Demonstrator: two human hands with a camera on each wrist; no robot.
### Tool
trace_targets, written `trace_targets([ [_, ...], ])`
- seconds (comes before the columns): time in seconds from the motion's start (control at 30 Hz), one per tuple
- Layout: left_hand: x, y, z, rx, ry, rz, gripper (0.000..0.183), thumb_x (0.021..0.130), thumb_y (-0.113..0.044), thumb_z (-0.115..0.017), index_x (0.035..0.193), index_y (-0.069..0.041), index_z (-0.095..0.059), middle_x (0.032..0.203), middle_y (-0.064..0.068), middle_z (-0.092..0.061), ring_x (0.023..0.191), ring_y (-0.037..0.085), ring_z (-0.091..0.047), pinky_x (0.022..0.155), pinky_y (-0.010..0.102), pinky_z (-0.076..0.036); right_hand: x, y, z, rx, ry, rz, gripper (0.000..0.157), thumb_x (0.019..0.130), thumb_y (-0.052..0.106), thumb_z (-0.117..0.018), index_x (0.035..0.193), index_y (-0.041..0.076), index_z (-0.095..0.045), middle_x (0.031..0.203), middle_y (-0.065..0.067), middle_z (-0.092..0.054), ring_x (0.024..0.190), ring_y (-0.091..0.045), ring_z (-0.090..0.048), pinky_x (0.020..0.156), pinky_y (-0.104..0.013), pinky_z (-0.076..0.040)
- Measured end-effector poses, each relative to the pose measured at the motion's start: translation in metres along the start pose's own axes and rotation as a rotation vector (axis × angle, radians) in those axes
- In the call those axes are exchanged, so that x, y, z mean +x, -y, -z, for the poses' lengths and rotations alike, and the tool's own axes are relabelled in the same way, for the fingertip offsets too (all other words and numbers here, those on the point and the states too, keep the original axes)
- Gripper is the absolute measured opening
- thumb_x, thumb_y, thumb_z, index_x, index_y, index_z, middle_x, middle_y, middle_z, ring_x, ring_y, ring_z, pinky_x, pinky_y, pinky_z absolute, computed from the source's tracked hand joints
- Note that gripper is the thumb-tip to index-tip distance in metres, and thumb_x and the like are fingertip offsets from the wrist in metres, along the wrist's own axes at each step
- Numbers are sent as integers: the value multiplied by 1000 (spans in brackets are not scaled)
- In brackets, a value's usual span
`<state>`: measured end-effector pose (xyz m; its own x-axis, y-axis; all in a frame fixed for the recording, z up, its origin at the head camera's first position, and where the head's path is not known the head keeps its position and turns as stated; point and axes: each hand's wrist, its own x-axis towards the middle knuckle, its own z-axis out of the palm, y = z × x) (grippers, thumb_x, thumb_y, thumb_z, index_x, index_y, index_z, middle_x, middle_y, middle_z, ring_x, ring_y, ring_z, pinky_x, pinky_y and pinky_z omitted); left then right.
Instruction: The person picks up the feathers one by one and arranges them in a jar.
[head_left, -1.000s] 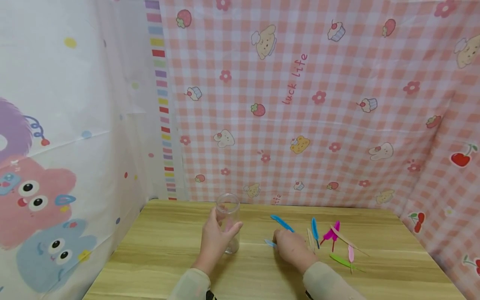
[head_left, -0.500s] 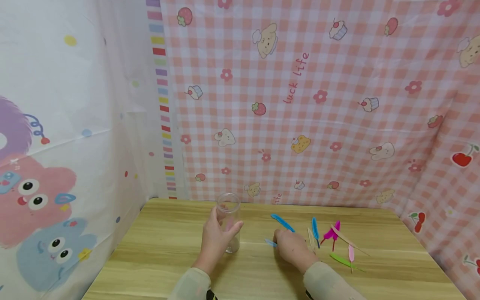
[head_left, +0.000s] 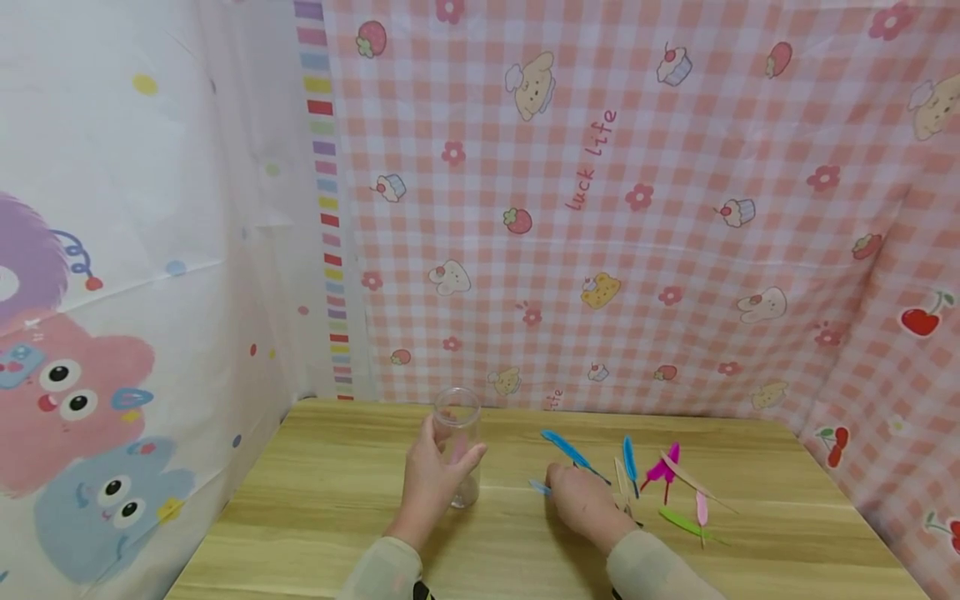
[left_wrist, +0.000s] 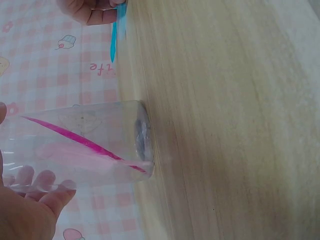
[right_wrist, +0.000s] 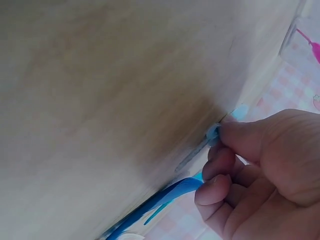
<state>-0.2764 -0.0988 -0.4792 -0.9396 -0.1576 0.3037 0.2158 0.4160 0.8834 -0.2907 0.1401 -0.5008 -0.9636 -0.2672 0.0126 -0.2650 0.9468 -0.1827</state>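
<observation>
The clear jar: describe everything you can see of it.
The clear jar is a see-through cylinder, glass or plastic I cannot tell, with a ringed rim and no lid showing. It stands upright on the wood-grained table, left of the scattered feathers, gripped around its side by the left hand. Inside, a magenta feather and a pale pink feather lean aslant.

One jar [left_wrist: 105,127], at least eleven feathers
Two inside: magenta [left_wrist: 82,141], pale pink [left_wrist: 80,157]. Outside: two bright blue [head_left: 630,457], one pale blue [head_left: 539,486], two magenta, one pink [head_left: 702,507], one green [head_left: 679,521], at least two cream [head_left: 692,477].
</observation>
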Motion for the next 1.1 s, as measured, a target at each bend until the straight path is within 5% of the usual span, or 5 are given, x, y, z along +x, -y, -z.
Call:
trace_targets([
  [0.2,0,1,-1,1,0,2,74,87,-36,-91,143,-8,-52,138,15,-70,132,41,-67,111,57,-55,-2,-1,-1,-8,-24,29,8,100,-3,-66,105,4,-68,96,-13,-73,90,-31,-73,81,-52,-65],
  [0.33,0,2,-1,0,4,5,73,87,-37,-91,143,-9,-52,139,15,-70,133,40,-66,112,56,-55,1,1,9,73,-98,32,4,100,4,-67,98,7,-69,90,-6,-70,83,-23,-69,74,-45,-62],
  [0.53,0,2,0,-14,7,3,75,87,-38,-90,144,-9,-52,140,15,-69,134,40,-66,112,58,-54,2,19,52,371,-208,38,14,105,16,-66,92,13,-66,78,2,-64,68,-11,-55,60,-28,-47],
  [0.83,0,0,1,-19,3,-6,70,87,-34,-91,141,-10,-53,139,14,-70,134,40,-66,113,58,-54,-6,53,115,707,-629,198,7,105,13,-70,106,8,-73,85,-4,-77,55,-7,-51,51,-22,-45],
  [1.1,1,3,-1,-14,3,-27,66,88,-32,-91,138,-10,-53,136,15,-71,132,40,-67,111,58,-55,-13,83,142,808,-676,313,6,105,14,-70,107,11,-75,85,-5,-76,58,-9,-51,53,-21,-44],
])
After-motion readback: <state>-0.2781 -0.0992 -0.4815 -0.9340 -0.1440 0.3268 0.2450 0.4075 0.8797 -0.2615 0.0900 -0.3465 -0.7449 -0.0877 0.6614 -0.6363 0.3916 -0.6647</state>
